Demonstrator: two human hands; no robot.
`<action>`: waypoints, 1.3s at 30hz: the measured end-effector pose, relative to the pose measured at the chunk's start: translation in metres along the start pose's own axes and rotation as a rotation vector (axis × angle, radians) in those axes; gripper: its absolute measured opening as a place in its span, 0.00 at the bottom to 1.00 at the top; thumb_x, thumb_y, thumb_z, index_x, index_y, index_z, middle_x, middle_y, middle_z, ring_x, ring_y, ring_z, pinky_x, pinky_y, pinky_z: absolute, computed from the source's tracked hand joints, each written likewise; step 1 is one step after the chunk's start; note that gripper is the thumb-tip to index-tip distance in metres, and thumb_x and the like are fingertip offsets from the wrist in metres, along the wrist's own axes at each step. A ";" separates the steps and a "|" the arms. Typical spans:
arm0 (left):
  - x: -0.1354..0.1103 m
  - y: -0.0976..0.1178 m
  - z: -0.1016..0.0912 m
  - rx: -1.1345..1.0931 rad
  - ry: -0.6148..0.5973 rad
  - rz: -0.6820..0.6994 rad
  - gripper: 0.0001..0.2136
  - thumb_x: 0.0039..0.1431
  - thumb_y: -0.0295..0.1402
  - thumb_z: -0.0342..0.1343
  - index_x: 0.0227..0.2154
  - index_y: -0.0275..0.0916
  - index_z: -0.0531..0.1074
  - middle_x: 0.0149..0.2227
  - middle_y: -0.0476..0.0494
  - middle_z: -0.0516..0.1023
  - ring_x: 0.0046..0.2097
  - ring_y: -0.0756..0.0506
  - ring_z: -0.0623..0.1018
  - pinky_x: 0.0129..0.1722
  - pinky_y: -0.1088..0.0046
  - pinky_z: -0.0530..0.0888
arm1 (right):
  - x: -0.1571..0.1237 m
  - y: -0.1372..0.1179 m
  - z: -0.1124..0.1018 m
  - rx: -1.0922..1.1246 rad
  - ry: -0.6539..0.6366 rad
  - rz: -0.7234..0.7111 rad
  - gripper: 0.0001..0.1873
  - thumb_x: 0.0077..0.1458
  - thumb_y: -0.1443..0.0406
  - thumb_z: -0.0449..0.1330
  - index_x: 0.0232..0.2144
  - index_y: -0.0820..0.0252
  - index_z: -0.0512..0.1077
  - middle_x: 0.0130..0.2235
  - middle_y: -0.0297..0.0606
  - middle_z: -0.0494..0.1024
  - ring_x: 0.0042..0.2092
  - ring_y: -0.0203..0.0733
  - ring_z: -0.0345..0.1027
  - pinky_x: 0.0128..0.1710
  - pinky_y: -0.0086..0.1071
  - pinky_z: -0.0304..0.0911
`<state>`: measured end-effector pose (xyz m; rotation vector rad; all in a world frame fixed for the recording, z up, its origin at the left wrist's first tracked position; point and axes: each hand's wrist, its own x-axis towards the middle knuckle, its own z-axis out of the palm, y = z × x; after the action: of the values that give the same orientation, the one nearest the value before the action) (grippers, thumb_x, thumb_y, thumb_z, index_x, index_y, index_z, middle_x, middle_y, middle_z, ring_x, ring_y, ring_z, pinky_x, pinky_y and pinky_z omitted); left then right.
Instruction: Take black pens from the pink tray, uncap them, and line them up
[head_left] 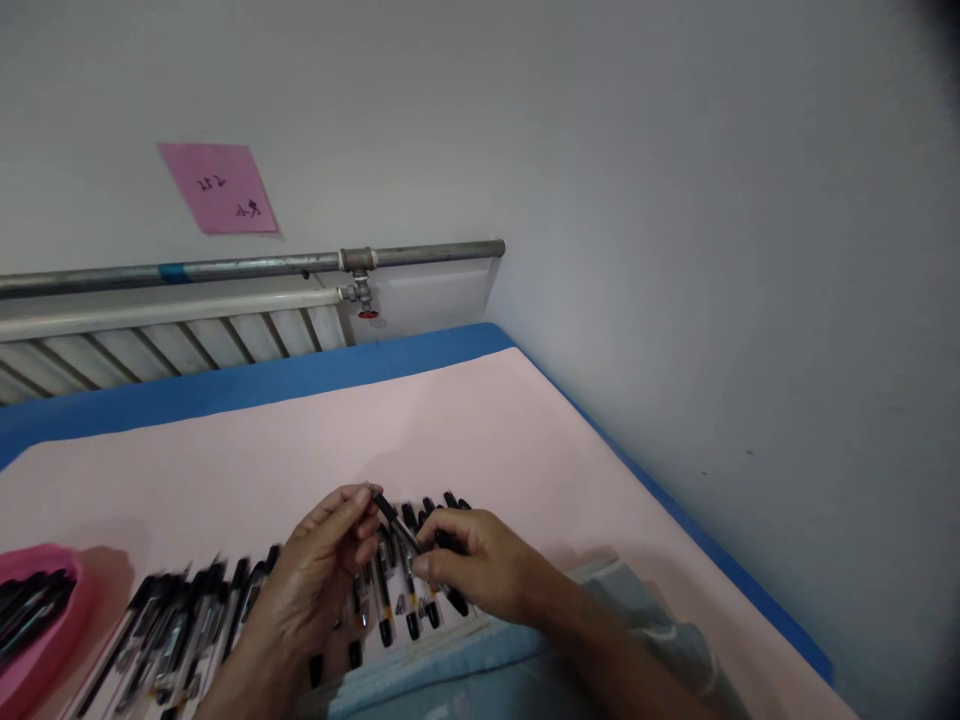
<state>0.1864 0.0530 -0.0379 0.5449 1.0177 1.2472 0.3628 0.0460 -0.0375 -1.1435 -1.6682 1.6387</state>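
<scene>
My left hand (315,580) and my right hand (480,565) meet over a row of pens (187,625) laid side by side on the pink table cover (465,420). Both hands pinch one black-capped pen (397,530), which slants between their fingertips just above the row. The left fingers close on its upper end, the right fingers on its lower part. Several more pens (409,600) lie under the hands, partly hidden.
A pink tray (37,640) with pens in it sits at the left edge. A blue border (262,385) runs round the cover. A radiator (172,345) and pipe (247,265) line the back wall, with a pink note (219,187) above. A white wall (712,300) stands on the right.
</scene>
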 end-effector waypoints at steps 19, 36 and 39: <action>0.021 0.025 -0.035 -0.237 0.284 0.245 0.04 0.40 0.24 0.62 0.22 0.31 0.73 0.21 0.51 0.68 0.20 0.58 0.64 0.14 0.86 0.61 | -0.008 -0.004 -0.032 -0.093 0.096 0.021 0.06 0.50 0.64 0.56 0.27 0.61 0.69 0.20 0.27 0.62 0.22 0.28 0.52 0.22 0.24 0.48; -0.007 -0.010 0.011 -0.022 0.074 0.007 0.11 0.40 0.33 0.65 0.27 0.32 0.76 0.26 0.46 0.71 0.23 0.55 0.65 0.17 0.83 0.63 | -0.009 0.007 -0.040 -0.625 0.324 0.069 0.08 0.53 0.63 0.52 0.29 0.62 0.68 0.25 0.33 0.68 0.27 0.33 0.58 0.26 0.27 0.49; -0.006 -0.009 0.011 -0.041 0.082 -0.027 0.10 0.39 0.32 0.65 0.26 0.32 0.76 0.26 0.46 0.71 0.23 0.56 0.65 0.16 0.83 0.63 | -0.008 0.016 -0.048 -1.013 0.352 0.193 0.08 0.51 0.67 0.51 0.30 0.64 0.69 0.28 0.40 0.72 0.30 0.37 0.61 0.28 0.29 0.48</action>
<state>0.2002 0.0466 -0.0382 0.4500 1.0620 1.2725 0.4105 0.0634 -0.0459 -1.9498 -2.2171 0.5258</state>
